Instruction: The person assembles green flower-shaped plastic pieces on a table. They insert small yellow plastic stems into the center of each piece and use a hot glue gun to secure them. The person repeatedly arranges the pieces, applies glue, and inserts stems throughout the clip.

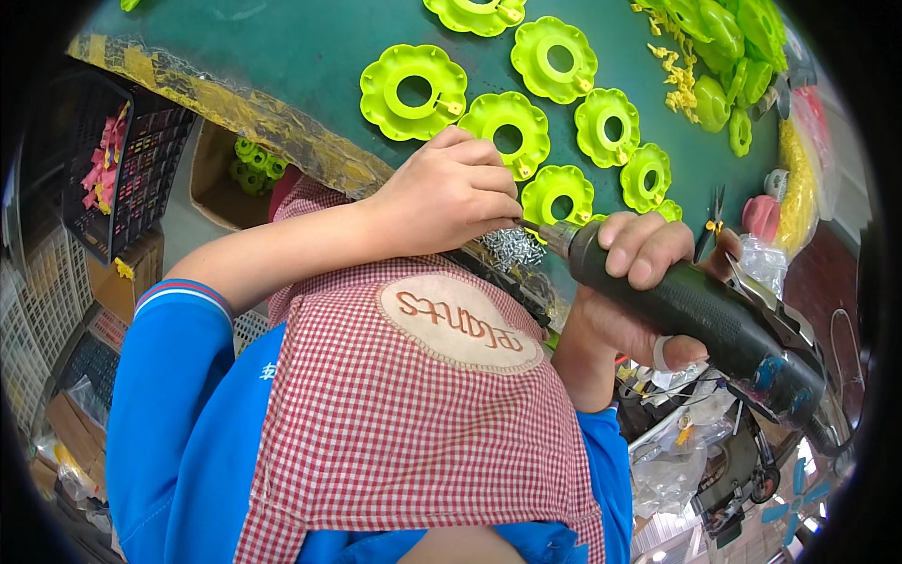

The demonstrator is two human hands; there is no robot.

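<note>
Rings point(383, 94) on tbl point(282, 52) w/ screws point(512, 249) in frt, crate point(146, 155) to L.

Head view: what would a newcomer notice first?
Lime-green flower-shaped plastic rings lie spread across the green workbench, top centre. Next, the black power screwdriver gripped in the right hand, its tip close to the left hand. Just below that tip sits a heap of small silvery screws.
</note>
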